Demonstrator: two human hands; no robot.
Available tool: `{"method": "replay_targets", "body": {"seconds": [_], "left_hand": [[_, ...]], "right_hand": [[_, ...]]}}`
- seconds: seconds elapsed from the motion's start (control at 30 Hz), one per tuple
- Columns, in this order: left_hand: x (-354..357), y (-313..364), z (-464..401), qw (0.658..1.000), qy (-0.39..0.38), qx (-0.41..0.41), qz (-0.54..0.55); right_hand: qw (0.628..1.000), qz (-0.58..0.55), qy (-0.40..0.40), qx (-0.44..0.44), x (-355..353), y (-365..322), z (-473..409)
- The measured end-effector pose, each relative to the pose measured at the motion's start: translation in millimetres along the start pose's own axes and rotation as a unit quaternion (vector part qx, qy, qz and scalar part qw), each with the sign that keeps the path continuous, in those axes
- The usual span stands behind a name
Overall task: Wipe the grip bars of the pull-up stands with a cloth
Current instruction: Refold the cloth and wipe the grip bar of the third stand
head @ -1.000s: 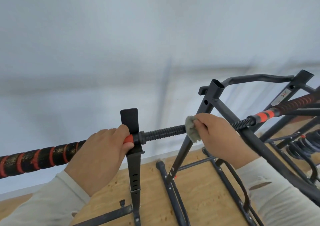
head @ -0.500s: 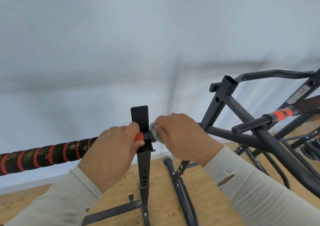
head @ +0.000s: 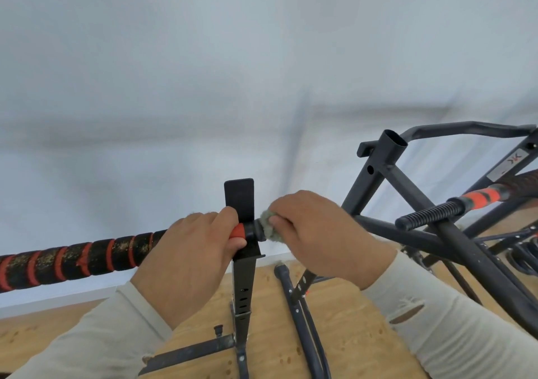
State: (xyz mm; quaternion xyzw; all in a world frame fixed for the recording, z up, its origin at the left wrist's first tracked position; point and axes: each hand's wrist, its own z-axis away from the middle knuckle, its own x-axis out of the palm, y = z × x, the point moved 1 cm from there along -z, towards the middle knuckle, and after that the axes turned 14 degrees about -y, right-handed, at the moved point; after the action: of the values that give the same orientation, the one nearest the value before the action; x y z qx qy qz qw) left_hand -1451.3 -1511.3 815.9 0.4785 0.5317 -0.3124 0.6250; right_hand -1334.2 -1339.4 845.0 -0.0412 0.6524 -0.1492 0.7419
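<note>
Right hand (head: 317, 233) grip unchanged – cloth (head: 267, 228) nudged leftward.

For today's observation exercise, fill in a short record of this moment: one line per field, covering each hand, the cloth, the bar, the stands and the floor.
left hand: grips the bar beside the upright post
right hand: pinches the cloth against the bar end
cloth: grey-green, bunched, right of the post
bar: black with orange wraps, runs off to the left
post: black, upright, holds the bar
second stand: black frame to the right, tilted
floor: light wood boards
</note>
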Motion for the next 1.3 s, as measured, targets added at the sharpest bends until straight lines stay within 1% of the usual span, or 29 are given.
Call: {"method": "replay_targets", "body": {"seconds": [0.03, 0.07, 0.17, 0.23, 0.27, 0.3, 0.37, 0.43, 0.5, 0.57, 0.63, 0.7, 0.73, 0.8, 0.83, 0.87, 0.93, 0.97, 1.03, 1.07, 1.13, 1.2, 1.3], "left_hand": [[0, 0, 0, 1.000, -0.001, 0.001, -0.001], [-2, 1, 0, 1.000, -0.008, -0.004, 0.003], [-4, 3, -2, 1.000, -0.008, -0.011, 0.016], [-4, 3, -2, 1.000, -0.020, -0.019, 0.014], [-2, 1, -2, 1.000, -0.021, -0.019, 0.007], [0, 1, -2, 1.000, -0.014, -0.010, -0.009], [0, 0, -1, 1.000, 0.008, -0.004, -0.026], [0, -1, 0, 1.000, 0.009, -0.006, -0.028], [-4, 2, 1, 1.000, -0.008, -0.013, -0.022], [-7, 4, 2, 0.999, -0.026, -0.018, -0.009], [-11, 6, 1, 0.998, -0.050, -0.034, -0.009], [-13, 6, 1, 0.997, -0.068, -0.044, -0.010], [-16, 8, 2, 0.996, -0.075, -0.045, -0.008], [-26, 5, 11, 0.995, -0.084, -0.049, 0.013], [-35, -1, 19, 0.996, -0.067, -0.048, 0.019], [-46, -10, 29, 0.998, -0.031, -0.046, 0.018], [-70, -33, 52, 0.998, 0.033, -0.062, 0.005], [-79, -48, 64, 0.996, 0.042, -0.081, -0.004], [-89, -74, 84, 0.992, 0.008, -0.123, -0.015], [-90, -84, 92, 0.991, -0.009, -0.129, -0.021], [-90, -96, 106, 0.991, -0.030, -0.116, -0.055], [-88, -107, 118, 0.988, -0.059, -0.115, -0.083], [-84, -130, 134, 0.984, -0.067, -0.129, -0.104]], "right_hand": [[1.000, 0.010, 0.009, -0.006, 1, -2, -1], [1.000, 0.018, 0.004, 0.008, -3, 3, 0], [0.989, 0.038, -0.064, 0.125, -26, 37, 5], [0.979, 0.065, -0.073, 0.179, -38, 50, 7], [0.978, 0.070, -0.066, 0.182, -37, 48, 5], [0.982, 0.059, -0.055, 0.168, -31, 39, 2], [0.995, 0.004, -0.019, 0.103, -11, 7, -7], [0.998, -0.004, 0.039, 0.042, 8, -16, -9], [0.997, -0.001, 0.066, 0.028, 10, -8, -3], [0.997, -0.011, 0.040, 0.065, 0, 17, 10], [0.990, 0.027, 0.010, 0.135, -15, 39, 22], [0.978, 0.094, 0.018, 0.187, -25, 47, 24], [0.975, 0.095, 0.034, 0.198, -27, 45, 24], [0.980, 0.016, 0.070, 0.185, -27, 33, 24], [0.982, -0.026, 0.091, 0.166, -27, 21, 24], [0.983, -0.047, 0.108, 0.141, -27, 8, 25], [0.984, -0.058, 0.129, 0.106, -25, -20, 24], [0.983, -0.071, 0.137, 0.099, -23, -32, 23], [0.978, -0.091, 0.164, 0.089, -21, -55, 18], [0.976, -0.094, 0.183, 0.077, -20, -66, 15], [0.972, -0.092, 0.212, 0.044, -13, -87, 8], [0.977, -0.075, 0.197, 0.028, -1, -109, -2], [0.988, 0.015, 0.152, 0.026, 26, -140, -26]]}}
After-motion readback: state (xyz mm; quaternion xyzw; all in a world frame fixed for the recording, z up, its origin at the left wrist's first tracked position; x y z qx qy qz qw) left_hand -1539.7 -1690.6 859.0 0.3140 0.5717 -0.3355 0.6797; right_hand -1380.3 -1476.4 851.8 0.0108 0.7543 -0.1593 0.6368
